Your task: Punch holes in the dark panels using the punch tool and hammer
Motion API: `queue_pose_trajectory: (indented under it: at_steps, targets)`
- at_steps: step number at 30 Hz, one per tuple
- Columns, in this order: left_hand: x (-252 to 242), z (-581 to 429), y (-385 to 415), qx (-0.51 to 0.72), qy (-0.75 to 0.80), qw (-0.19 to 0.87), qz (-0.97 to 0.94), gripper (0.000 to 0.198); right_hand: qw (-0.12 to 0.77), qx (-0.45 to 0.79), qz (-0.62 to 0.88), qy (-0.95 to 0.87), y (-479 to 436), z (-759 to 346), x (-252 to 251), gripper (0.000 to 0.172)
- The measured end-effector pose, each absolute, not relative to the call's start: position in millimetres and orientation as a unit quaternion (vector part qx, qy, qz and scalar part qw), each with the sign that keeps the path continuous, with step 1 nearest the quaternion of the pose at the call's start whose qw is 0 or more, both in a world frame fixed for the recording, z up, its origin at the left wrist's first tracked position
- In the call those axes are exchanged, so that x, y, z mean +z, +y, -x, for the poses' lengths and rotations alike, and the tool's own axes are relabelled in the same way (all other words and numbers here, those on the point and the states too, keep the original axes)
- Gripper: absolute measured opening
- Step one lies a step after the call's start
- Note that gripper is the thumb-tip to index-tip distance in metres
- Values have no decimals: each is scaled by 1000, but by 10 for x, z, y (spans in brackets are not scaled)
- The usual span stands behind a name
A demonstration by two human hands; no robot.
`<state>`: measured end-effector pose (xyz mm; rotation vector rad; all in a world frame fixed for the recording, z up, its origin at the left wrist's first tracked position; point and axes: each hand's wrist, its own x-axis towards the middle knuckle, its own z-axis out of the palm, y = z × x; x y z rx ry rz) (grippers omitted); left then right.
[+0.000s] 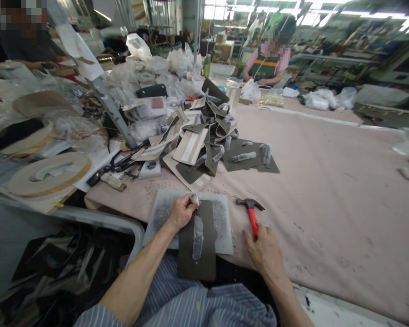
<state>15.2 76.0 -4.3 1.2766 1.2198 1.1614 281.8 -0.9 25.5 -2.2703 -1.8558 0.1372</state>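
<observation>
My left hand (183,212) pinches a short whitish cylindrical tool (194,199), held upright at the top end of a dark olive panel (207,245). A strip wrapped in clear plastic (198,238) runs down the middle of that panel. Under the panel's upper part lies a pale, pitted board (162,206); the lower part overhangs toward my lap. My right hand (266,250) is closed round the lower end of the red handle of a claw hammer (251,213). The hammer's dark head rests on the pink cloth to the right of the board.
Beyond the board is a heap of similar panels (191,145). Plastic bags (170,68) pile up behind it, near a slanted metal post (112,109). A bin of dark pieces (136,227) stands at left. Small metal bits are scattered on the pink cloth (327,181). Other people work farther back.
</observation>
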Motion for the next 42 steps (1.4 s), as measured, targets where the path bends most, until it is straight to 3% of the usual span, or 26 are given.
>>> queue_pose_trajectory:
  at_steps: [3, 6, 8, 12, 19, 21, 24, 26, 30, 32, 34, 37, 39, 42]
  targets:
    - [-18, -150, 773, 463, 506, 478, -549, 11, 3, 61, 772, -633, -48, -3025, 186, 36]
    - [19, -135, 793, 440, 510, 460, -579, 10, -20, 82, 774, -627, -65, -3053, 179, 25]
    - [36, -126, 791, 425, 515, 440, -601, 10, 21, 119, 796, -593, -48, -3066, 192, 22]
    - [42, -133, 726, 406, 508, 382, -657, 12, 153, 328, 822, -440, 20, -3157, 218, 6]
    - [20, -154, 665, 395, 498, 339, -693, 14, 256, 534, 713, -375, 66, -2903, 542, 13]
    - [19, -151, 670, 393, 496, 340, -695, 14, 300, 483, 700, -433, 48, -2716, 705, 24]
    - [21, -154, 672, 396, 497, 337, -695, 14, 322, 270, 666, -616, 40, -2490, 898, 35]
    - [22, -158, 669, 396, 501, 340, -691, 13, 266, 158, 625, -717, 70, -2424, 993, 33]
    - [17, -157, 663, 388, 501, 351, -689, 13, 156, 78, 576, -799, 183, -2462, 1344, 30]
    - [18, -153, 663, 385, 497, 348, -695, 13, 219, 47, 582, -782, 217, -2490, 1625, 32]
    - [23, -150, 663, 383, 495, 347, -698, 14, 338, 12, 608, -718, 213, -2482, 1848, 32]
    - [36, -152, 665, 386, 494, 349, -697, 14, 428, -10, 641, -637, 133, -2414, 1821, 33]
    - [46, -156, 663, 389, 496, 348, -694, 14, 350, 41, 640, -682, 60, -2380, 1565, 36]
    - [56, -159, 659, 387, 498, 354, -691, 16, 137, 148, 624, -755, -20, -2436, 1123, 33]
